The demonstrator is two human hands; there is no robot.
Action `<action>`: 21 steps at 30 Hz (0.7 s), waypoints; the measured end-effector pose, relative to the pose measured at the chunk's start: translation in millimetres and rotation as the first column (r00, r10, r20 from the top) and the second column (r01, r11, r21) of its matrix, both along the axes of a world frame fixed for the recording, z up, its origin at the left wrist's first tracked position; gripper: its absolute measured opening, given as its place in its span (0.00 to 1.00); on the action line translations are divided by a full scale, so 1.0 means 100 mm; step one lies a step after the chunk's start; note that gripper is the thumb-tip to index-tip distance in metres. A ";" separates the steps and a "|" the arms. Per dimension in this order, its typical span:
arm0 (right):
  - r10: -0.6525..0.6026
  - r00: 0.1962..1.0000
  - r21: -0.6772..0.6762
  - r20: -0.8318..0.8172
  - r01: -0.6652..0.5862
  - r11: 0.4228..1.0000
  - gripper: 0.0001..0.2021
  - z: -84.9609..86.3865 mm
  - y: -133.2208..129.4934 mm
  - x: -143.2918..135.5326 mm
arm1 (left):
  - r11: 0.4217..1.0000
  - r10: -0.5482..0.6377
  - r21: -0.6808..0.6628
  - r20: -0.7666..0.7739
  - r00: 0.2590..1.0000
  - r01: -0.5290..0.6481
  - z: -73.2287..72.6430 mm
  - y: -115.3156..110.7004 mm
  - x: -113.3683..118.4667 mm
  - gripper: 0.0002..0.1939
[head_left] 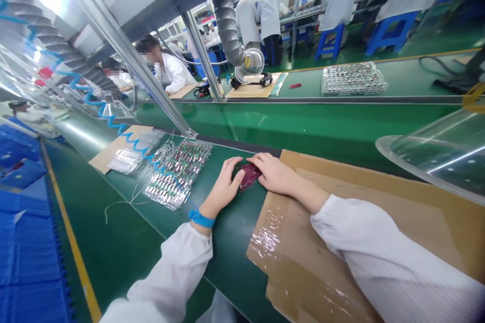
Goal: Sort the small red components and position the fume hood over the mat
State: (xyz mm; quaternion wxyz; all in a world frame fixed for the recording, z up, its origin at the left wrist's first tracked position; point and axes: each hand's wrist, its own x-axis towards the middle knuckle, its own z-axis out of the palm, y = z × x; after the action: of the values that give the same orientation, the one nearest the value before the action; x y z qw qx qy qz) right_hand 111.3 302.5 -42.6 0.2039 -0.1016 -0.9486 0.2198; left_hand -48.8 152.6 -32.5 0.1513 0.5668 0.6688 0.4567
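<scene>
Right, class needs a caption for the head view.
Left hand and right hand flank dark-red pieces on a green bench, beside cardboard.

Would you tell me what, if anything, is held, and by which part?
Left hand and right hand cup opposite sides of the dark red bundle; a firm grip can't be told.

From here I'm losing the clear lamp cover (435, 161) at the right edge, and my hands are partly hiding the dark red pieces (250, 175).
</scene>
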 end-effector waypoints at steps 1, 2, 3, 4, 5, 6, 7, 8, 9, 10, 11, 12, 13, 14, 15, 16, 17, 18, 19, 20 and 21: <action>0.001 1.000 -0.008 -0.001 -0.001 1.000 0.32 -0.02 0.01 -0.01 | 0.998 -0.045 -0.045 -0.078 0.996 0.042 0.00 -0.07 0.02 0.29; 0.006 1.000 -0.016 -0.004 -0.006 1.000 0.32 -0.03 0.02 -0.01 | 0.993 -0.081 -0.101 -0.171 0.982 0.064 -0.02 -0.13 0.05 0.35; 0.013 1.000 -0.024 -0.008 -0.013 1.000 0.33 -0.05 0.03 -0.02 | 0.985 -0.105 -0.159 -0.269 0.957 0.063 -0.04 -0.17 0.07 0.41; 0.020 1.000 -0.033 -0.013 -0.021 0.999 0.33 -0.06 0.04 -0.03 | 0.977 -0.116 -0.211 -0.359 0.926 0.041 -0.06 -0.19 0.09 0.48; 0.028 0.999 -0.045 -0.019 -0.029 0.999 0.34 -0.08 0.05 -0.03 | 0.969 -0.115 -0.247 -0.429 0.896 0.006 -0.09 -0.20 0.11 0.53; 0.035 0.999 -0.059 -0.025 -0.037 0.998 0.34 -0.08 0.05 -0.04 | 0.964 -0.102 -0.264 -0.472 0.876 -0.030 -0.11 -0.19 0.12 0.56; 0.043 0.999 -0.076 -0.030 -0.045 0.996 0.34 -0.09 0.05 -0.04 | 0.960 -0.091 -0.275 -0.499 0.862 -0.058 -0.13 -0.17 0.12 0.57; 0.050 0.998 -0.096 -0.034 -0.053 0.994 0.34 -0.08 0.04 -0.05 | 0.956 -0.088 -0.283 -0.517 0.851 -0.074 -0.14 -0.15 0.13 0.57; 0.056 0.998 -0.119 -0.039 -0.061 0.991 0.34 -0.08 0.02 -0.06 | 0.954 -0.088 -0.288 -0.530 0.844 -0.081 -0.15 -0.13 0.13 0.57; 0.063 0.997 -0.145 -0.045 -0.069 0.987 0.34 -0.07 0.01 -0.07 | 0.953 -0.091 -0.290 -0.538 0.838 -0.083 -0.15 -0.11 0.14 0.56; 0.067 0.996 -0.172 -0.053 -0.075 0.982 0.34 -0.06 -0.01 -0.08 | 0.953 -0.093 -0.290 -0.544 0.834 -0.083 -0.14 -0.10 0.14 0.55; 0.067 0.996 -0.201 -0.063 -0.078 0.976 0.34 -0.05 -0.03 -0.09 | 0.954 -0.094 -0.288 -0.547 0.832 -0.082 -0.13 -0.09 0.14 0.54; 0.060 0.995 -0.230 -0.077 -0.076 0.970 0.33 -0.04 -0.05 -0.11 | 0.956 -0.090 -0.282 -0.548 0.832 -0.082 -0.12 -0.09 0.14 0.52; 0.040 0.995 -0.261 -0.093 -0.063 0.963 0.32 -0.03 -0.06 -0.12 | 0.958 -0.083 -0.273 -0.548 0.833 -0.084 -0.11 -0.09 0.15 0.50; 0.006 0.994 -0.293 -0.110 -0.038 0.955 0.31 -0.02 -0.06 -0.13 | 0.962 -0.071 -0.260 -0.546 0.834 -0.088 -0.10 -0.09 0.15 0.48; -0.042 0.991 -0.327 -0.126 -0.002 0.945 0.30 -0.02 -0.06 -0.14 | 0.966 -0.057 -0.243 -0.544 0.837 -0.092 -0.08 -0.09 0.15 0.46; -0.097 0.986 -0.362 -0.137 0.041 0.931 0.29 -0.02 -0.05 -0.15 | 0.970 -0.045 -0.225 -0.541 0.840 -0.093 -0.08 -0.08 0.16 0.44; -0.153 0.978 -0.397 -0.143 0.085 0.914 0.28 -0.03 -0.04 -0.17 | 0.974 -0.034 -0.206 -0.537 0.843 -0.092 -0.07 -0.08 0.16 0.43; -0.201 0.969 -0.429 -0.143 0.122 0.895 0.27 -0.03 -0.04 -0.18 | 0.978 -0.027 -0.190 -0.534 0.845 -0.089 -0.07 -0.07 0.16 0.42; -0.237 0.962 -0.458 -0.138 0.150 0.876 0.26 -0.04 -0.04 -0.20 | 0.980 -0.023 -0.178 -0.532 0.846 -0.085 -0.07 -0.06 0.17 0.41; -0.261 0.956 -0.484 -0.130 0.169 0.858 0.26 -0.05 -0.05 -0.22 | 0.982 -0.017 -0.169 -0.534 0.845 -0.087 -0.07 -0.05 0.17 0.40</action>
State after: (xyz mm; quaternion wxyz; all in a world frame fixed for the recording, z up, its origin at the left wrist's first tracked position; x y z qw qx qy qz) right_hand 89.1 297.9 -47.1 0.2868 -0.2317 -0.8258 0.4267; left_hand -31.9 147.4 -39.7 0.0037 0.6423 0.7344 0.2192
